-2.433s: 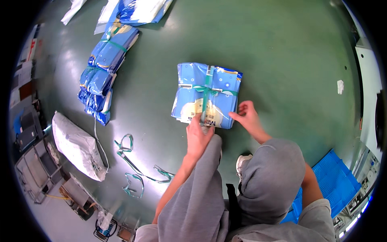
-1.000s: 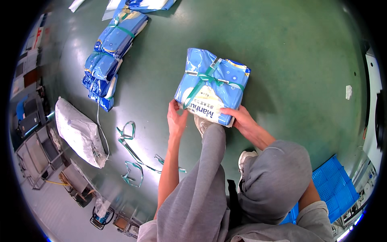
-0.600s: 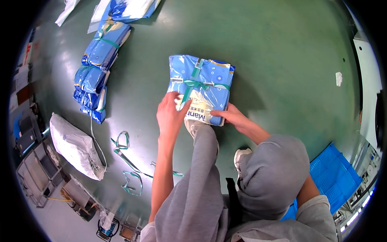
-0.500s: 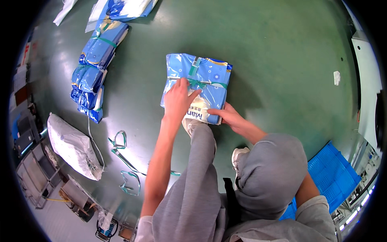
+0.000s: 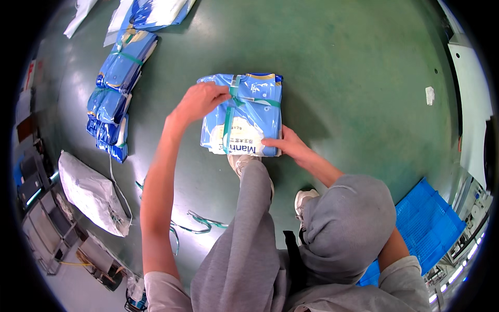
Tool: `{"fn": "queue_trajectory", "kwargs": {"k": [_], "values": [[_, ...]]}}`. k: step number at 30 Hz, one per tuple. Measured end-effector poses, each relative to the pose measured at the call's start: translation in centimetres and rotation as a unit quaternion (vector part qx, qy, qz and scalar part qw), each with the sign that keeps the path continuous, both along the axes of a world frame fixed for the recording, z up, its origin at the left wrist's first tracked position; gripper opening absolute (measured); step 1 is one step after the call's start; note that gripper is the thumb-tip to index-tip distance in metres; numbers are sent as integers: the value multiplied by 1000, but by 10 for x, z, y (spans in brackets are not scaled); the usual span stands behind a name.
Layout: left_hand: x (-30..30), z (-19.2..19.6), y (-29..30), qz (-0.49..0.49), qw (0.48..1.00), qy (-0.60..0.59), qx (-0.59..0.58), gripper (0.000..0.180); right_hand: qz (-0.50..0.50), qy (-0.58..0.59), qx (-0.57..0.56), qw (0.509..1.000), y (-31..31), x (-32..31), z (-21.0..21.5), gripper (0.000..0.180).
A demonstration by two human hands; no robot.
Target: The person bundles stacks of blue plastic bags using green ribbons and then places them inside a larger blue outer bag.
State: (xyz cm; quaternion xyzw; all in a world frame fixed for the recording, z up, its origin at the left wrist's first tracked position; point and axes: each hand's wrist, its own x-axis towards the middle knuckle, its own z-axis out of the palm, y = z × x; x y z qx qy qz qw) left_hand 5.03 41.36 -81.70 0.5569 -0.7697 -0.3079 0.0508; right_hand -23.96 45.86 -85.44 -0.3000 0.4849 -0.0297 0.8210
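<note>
Green floor [image 5: 358, 78] surrounds a blue bundle [image 5: 262, 118], right hand [image 5: 292, 144] gripping its right edge, left hand [image 5: 201, 99] atop, hold unclear.

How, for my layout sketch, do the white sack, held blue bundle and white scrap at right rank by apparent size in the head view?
Largest to smallest, as seen:
1. Held blue bundle
2. White sack
3. White scrap
</note>
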Motion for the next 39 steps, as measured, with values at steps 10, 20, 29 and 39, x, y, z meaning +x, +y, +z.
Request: {"fn": "queue_trajectory", "kwargs": {"k": [10,20,29,39], "values": [[-2,-13,20,149,985,40,73,19,19,-13,0,1000,-6,-3,-6,76],[-8,-16,25,-53,994,-72,-57,19,-36,2,41,999,0,10,-6,84],[1,12,15,-120,986,-106,-42,17,-36,21,-12,999,0,8,-10,83],[44,12,12,-37,998,-44,10,10,22,7,-54,998,-9,5,-21,78]]}}
